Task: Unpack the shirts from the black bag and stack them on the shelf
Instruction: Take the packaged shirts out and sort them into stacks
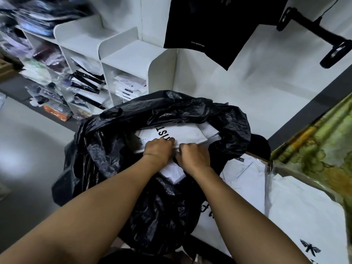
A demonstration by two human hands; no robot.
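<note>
A large black plastic bag (171, 111) stands open in front of me, holding several folded white shirts in clear wrap. The top shirt (182, 133) carries black lettering. Both hands are inside the bag's mouth. My left hand (159, 148) grips the near edge of that top shirt, fingers curled over it. Beside it, my right hand (192, 154) is also curled on the shirt's edge, knuckles up. Another white shirt (171, 171) lies lower, under my wrists. The white shelf unit (123, 60) stands behind the bag to the left, its cubbies partly filled with packed shirts.
Packed garments (47, 92) spill from the shelves onto the grey floor at left. A black shirt (219, 25) hangs on the white wall above. White packed shirts (304, 216) lie at right beside a green patterned cloth (323, 141). A black bar (314, 33) juts out top right.
</note>
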